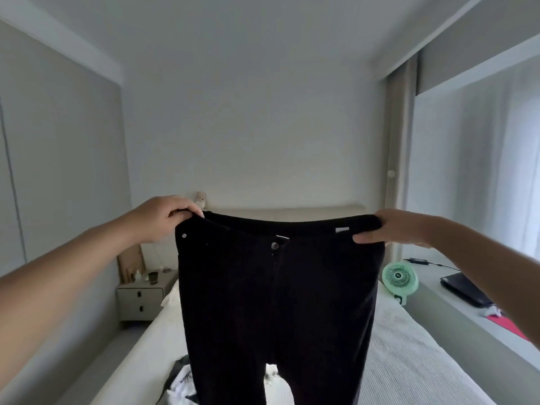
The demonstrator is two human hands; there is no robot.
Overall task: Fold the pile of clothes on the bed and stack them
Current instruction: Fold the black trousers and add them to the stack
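Black trousers (277, 302) hang upright above the bed (409, 361), waistband stretched between outstretched arms: left hand (163, 217) and right hand (391, 229) each pinch one waistband corner, fingers curled.

Both bare arms reach forward from the lower corners toward mid-frame. The left hand (163, 219) curls its fingers over the trousers (277, 302) waistband; the right hand (394, 229) pinches the other end, thumb in front.
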